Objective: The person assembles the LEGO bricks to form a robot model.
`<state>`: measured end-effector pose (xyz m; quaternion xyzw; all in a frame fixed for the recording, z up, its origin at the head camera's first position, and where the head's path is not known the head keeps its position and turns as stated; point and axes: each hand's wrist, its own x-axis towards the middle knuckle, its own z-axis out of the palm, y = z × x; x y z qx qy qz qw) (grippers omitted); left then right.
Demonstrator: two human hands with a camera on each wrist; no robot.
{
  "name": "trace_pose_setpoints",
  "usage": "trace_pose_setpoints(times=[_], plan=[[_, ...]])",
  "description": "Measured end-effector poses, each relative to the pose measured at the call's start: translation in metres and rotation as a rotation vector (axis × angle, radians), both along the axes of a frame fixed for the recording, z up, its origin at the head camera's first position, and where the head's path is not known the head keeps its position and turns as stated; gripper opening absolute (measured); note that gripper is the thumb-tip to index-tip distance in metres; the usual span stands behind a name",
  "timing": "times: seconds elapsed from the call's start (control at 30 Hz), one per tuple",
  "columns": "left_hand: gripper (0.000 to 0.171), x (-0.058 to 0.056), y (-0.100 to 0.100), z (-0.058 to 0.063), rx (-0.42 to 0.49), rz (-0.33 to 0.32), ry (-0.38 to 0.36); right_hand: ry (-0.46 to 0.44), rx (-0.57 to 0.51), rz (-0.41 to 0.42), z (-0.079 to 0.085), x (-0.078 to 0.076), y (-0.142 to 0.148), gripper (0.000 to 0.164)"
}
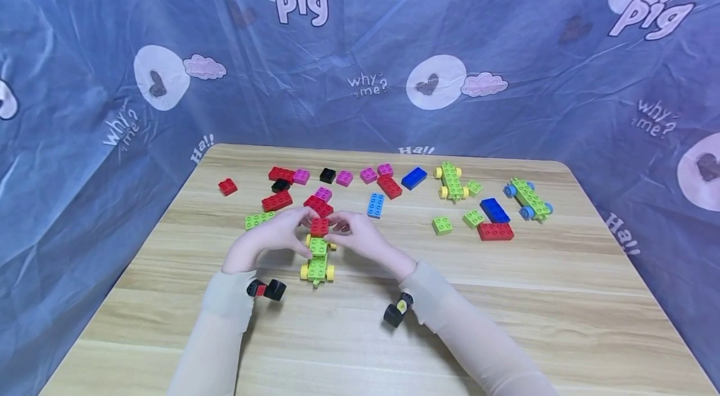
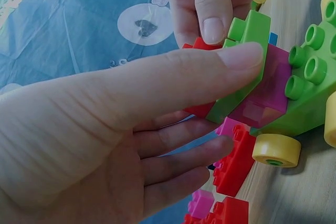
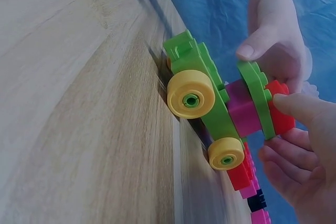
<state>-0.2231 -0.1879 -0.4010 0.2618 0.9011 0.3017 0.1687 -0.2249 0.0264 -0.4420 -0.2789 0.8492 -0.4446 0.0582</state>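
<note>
A toy car base point(image 1: 317, 269) in light green with yellow wheels stands on the table between the hands. On its far end a magenta brick point(image 3: 244, 107) carries a light green plate brick point(image 3: 255, 98), topped by a red brick point(image 1: 319, 227). My left hand point(image 1: 279, 230) holds the light green plate brick from the left, thumb on its near part; its other fingers extend along the far side, their contact partly hidden. From the right, my right hand point(image 1: 360, 233) grips the red brick, its thumb at the brick's edge and its fingers opposite.
Loose red, magenta and black bricks lie behind the hands, with a light blue brick point(image 1: 375, 205) right of them. Farther right are a second yellow-wheeled base point(image 1: 450, 182), a blue-wheeled base point(image 1: 529, 199) and several green bricks. A patterned blue cloth point(image 1: 360, 115) hangs behind the table.
</note>
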Motion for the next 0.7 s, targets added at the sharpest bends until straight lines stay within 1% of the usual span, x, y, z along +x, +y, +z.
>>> trace_pose_setpoints(times=[0.23, 0.4, 0.53, 0.7], plan=[[0.071, -0.001, 0.0, 0.0, 0.006, 0.007, -0.013, 0.004, -0.021, 0.013, 0.001, 0.002, 0.006, 0.042], [0.074, 0.0, 0.0, 0.001, 0.0, 0.012, -0.021, 0.03, -0.04, 0.019, 0.005, 0.002, 0.015, 0.043], [0.073, 0.001, 0.0, 0.002, 0.0, 0.016, -0.028, 0.074, -0.056, 0.015, 0.009, 0.0, 0.026, 0.044], [0.073, 0.0, 0.0, 0.003, 0.006, 0.019, -0.037, 0.088, -0.035, 0.009, 0.017, -0.006, 0.046, 0.044]])
